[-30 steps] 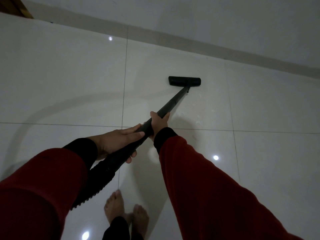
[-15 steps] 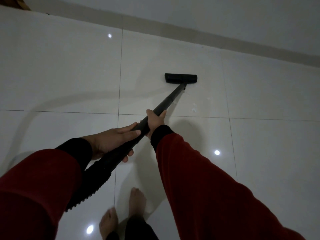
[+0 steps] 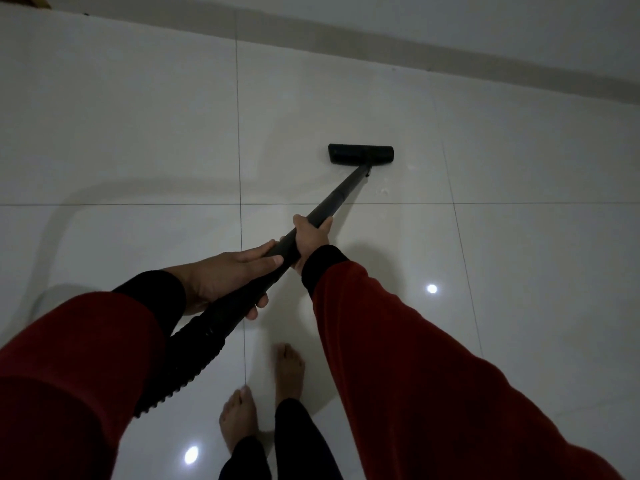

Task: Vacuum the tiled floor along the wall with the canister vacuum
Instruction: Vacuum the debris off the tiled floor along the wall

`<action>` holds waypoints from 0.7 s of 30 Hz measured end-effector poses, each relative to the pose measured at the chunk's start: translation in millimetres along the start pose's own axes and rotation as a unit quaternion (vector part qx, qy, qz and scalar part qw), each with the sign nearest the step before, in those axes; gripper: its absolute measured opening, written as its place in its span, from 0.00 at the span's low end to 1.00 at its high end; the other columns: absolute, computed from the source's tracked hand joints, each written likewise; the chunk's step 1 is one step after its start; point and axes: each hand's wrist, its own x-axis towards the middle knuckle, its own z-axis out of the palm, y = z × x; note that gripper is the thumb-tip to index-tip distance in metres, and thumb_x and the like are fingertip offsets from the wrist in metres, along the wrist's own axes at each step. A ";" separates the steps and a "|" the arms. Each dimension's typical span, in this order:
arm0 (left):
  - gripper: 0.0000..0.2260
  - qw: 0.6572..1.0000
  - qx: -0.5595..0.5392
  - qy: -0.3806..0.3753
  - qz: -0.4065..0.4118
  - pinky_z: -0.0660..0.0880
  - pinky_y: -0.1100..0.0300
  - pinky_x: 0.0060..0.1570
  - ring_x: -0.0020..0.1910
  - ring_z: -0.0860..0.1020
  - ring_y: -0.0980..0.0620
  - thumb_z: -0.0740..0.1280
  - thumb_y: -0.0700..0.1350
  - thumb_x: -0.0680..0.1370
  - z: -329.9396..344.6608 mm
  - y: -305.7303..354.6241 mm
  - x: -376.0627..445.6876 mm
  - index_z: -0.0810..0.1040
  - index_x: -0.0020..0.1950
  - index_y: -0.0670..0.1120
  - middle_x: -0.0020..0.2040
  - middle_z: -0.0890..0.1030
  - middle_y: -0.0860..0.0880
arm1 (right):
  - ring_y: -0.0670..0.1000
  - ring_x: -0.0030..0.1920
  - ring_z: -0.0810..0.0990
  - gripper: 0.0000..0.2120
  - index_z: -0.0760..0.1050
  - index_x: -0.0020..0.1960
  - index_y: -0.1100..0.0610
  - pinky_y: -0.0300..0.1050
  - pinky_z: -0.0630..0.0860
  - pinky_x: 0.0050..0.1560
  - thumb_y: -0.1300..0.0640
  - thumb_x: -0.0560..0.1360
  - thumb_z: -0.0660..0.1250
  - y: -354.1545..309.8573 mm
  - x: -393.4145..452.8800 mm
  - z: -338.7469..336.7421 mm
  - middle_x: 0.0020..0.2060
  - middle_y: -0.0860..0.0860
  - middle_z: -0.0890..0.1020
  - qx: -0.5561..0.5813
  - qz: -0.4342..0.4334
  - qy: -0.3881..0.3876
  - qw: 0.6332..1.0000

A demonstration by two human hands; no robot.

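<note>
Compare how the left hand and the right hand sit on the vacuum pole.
The left hand grips low, where the ribbed hose joins the pole; the right hand grips higher up, nearer the floor head. The left hand shows its thumb lying along the top; the right hand shows mostly its back. Both are closed on the same pole, with black cuffs and red sleeves.

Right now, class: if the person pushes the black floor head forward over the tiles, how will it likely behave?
The floor head sits flat on glossy tiles, so it probably slides easily. The wand looks straight and rigid, so pushes from both hands should transfer directly. Being wide and low, the head seems unlikely to tip.
</note>
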 end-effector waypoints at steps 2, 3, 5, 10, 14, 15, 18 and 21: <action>0.27 1.000 -0.001 -0.001 0.004 0.73 0.67 0.26 0.25 0.77 0.55 0.59 0.56 0.79 4.1 -9.8 -4.9 0.54 0.76 0.60 0.31 0.79 0.48 | 0.53 0.43 0.77 0.39 0.36 0.75 0.39 0.52 0.77 0.48 0.55 0.79 0.60 8.8 -4.9 -2.7 0.47 0.53 0.75 -0.005 -0.005 0.003 1.000; 0.27 1.000 0.000 -0.004 0.006 0.73 0.67 0.26 0.25 0.77 0.54 0.59 0.56 0.79 6.4 -14.5 -6.9 0.54 0.76 0.60 0.31 0.79 0.48 | 0.52 0.42 0.77 0.39 0.36 0.75 0.39 0.52 0.77 0.48 0.55 0.79 0.60 13.5 -7.2 -4.0 0.45 0.53 0.75 -0.007 -0.003 0.004 1.000; 0.27 1.000 0.002 -0.007 0.008 0.74 0.67 0.27 0.25 0.77 0.54 0.59 0.56 0.79 11.3 -23.4 -10.1 0.54 0.76 0.60 0.32 0.78 0.47 | 0.53 0.43 0.77 0.39 0.36 0.75 0.38 0.53 0.78 0.49 0.55 0.79 0.60 22.2 -11.3 -6.5 0.46 0.53 0.74 -0.009 0.001 0.005 1.000; 0.27 1.000 -0.003 -0.009 0.007 0.74 0.67 0.27 0.26 0.78 0.54 0.59 0.56 0.79 24.3 -43.2 -14.3 0.53 0.76 0.60 0.31 0.79 0.48 | 0.53 0.43 0.77 0.39 0.36 0.75 0.38 0.54 0.78 0.51 0.55 0.79 0.60 43.7 -17.2 -15.0 0.48 0.53 0.74 -0.013 0.010 0.003 1.000; 0.27 1.000 -0.008 -0.009 0.006 0.74 0.66 0.27 0.26 0.78 0.54 0.59 0.56 0.79 37.6 -52.8 -16.8 0.54 0.76 0.60 0.31 0.79 0.48 | 0.53 0.43 0.77 0.39 0.35 0.75 0.39 0.54 0.78 0.50 0.54 0.79 0.60 54.4 -20.6 -26.4 0.45 0.52 0.74 -0.016 0.008 0.004 1.000; 0.27 1.000 -0.010 -0.008 0.007 0.74 0.66 0.27 0.26 0.78 0.54 0.59 0.56 0.79 41.4 -54.4 -17.6 0.54 0.76 0.60 0.31 0.79 0.48 | 0.52 0.42 0.77 0.39 0.35 0.75 0.39 0.53 0.77 0.50 0.55 0.79 0.60 56.5 -22.2 -29.9 0.44 0.52 0.74 -0.015 0.007 0.003 1.000; 0.27 1.000 -0.011 -0.009 0.011 0.74 0.66 0.28 0.27 0.78 0.54 0.59 0.56 0.79 56.4 -58.6 -19.9 0.54 0.76 0.60 0.32 0.79 0.47 | 0.52 0.40 0.77 0.38 0.36 0.75 0.39 0.54 0.78 0.51 0.54 0.79 0.60 62.0 -26.6 -42.8 0.46 0.52 0.74 -0.016 0.006 0.000 1.000; 0.27 1.000 -0.004 -0.007 0.012 0.74 0.67 0.28 0.27 0.78 0.54 0.59 0.57 0.79 73.5 -63.4 -23.8 0.54 0.76 0.61 0.33 0.79 0.47 | 0.53 0.43 0.77 0.38 0.35 0.75 0.38 0.54 0.78 0.53 0.54 0.79 0.60 69.2 -32.3 -57.0 0.44 0.51 0.73 -0.019 0.007 0.001 1.000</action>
